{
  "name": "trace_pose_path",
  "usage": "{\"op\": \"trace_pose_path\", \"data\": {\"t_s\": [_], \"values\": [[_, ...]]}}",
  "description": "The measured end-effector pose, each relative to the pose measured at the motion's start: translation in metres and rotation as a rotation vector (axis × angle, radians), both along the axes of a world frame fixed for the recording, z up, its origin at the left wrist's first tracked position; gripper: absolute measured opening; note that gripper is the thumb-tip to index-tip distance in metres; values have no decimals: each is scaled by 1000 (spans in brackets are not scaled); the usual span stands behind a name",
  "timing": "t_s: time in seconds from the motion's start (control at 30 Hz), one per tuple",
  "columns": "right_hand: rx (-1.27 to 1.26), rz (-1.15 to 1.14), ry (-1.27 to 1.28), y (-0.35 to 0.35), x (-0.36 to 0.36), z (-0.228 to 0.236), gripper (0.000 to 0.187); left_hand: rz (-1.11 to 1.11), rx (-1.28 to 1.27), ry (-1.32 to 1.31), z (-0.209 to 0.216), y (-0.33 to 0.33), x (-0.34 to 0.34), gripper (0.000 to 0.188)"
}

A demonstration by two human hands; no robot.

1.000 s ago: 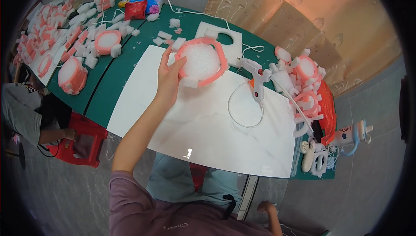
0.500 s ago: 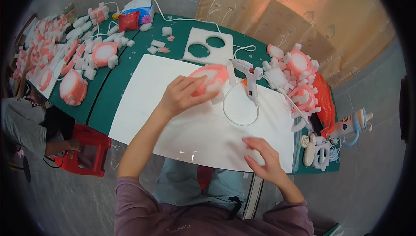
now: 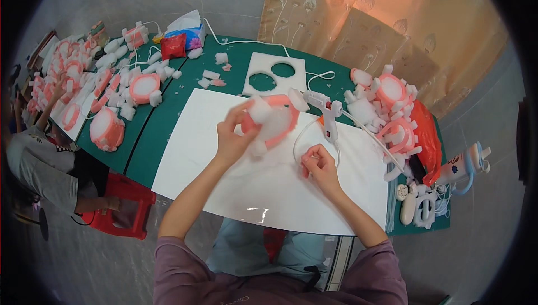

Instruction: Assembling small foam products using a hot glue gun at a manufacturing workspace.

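My left hand (image 3: 234, 137) grips the left side of a pink foam ring (image 3: 290, 115) with a white middle and white foam blocks on its rim, blurred by motion. The ring is tilted over a white board (image 3: 224, 193). Just right of it stands a white hot glue gun (image 3: 330, 119), its cable looped on the board; its nozzle is partly hidden behind a white block. My right hand (image 3: 319, 166) is over the board below the glue gun, its fingers curled together. Whatever they hold, if anything, is too small to make out.
A white foam sheet (image 3: 261, 65) with two round holes lies behind the board. Similar pink foam rings (image 3: 391, 88) and a red bag (image 3: 427, 137) crowd the right side. More foam pieces (image 3: 144, 87) cover the left, where another person's arm (image 3: 96, 204) shows beside a red stool (image 3: 126, 193).
My left hand has tilted the foam ring up and its white blocks now show. My right hand has moved up and left toward the glue gun, its spread fingers curling closed.
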State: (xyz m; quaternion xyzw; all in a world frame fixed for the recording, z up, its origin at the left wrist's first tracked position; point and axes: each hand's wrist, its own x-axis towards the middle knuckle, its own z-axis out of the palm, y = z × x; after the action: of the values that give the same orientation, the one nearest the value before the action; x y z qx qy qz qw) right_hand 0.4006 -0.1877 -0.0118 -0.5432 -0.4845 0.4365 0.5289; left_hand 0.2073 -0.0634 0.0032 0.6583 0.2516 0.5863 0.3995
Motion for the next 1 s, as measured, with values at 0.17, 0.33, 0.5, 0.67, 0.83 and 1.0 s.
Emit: {"op": "trace_pose_path", "data": {"t_s": [0.17,0.33,0.5,0.67,0.83,1.0], "values": [[58,12,231,1,-6,1,42,-323,-443,-249,-1,12,-6,56],[-112,158,456,-5,-2,-2,58,-503,-571,-319,-5,1,7,61],[-157,186,461,-12,-7,1,47,-577,-569,-224,-12,-4,11,67],[-134,194,433,-19,-9,-6,29,-619,-506,-106,-14,-6,6,73],[-93,114,400,-19,-11,-4,24,-577,-425,6,-12,-13,4,74],[-10,117,247,-24,-16,-5,27,-524,-307,124,-29,-8,-3,76]]}}
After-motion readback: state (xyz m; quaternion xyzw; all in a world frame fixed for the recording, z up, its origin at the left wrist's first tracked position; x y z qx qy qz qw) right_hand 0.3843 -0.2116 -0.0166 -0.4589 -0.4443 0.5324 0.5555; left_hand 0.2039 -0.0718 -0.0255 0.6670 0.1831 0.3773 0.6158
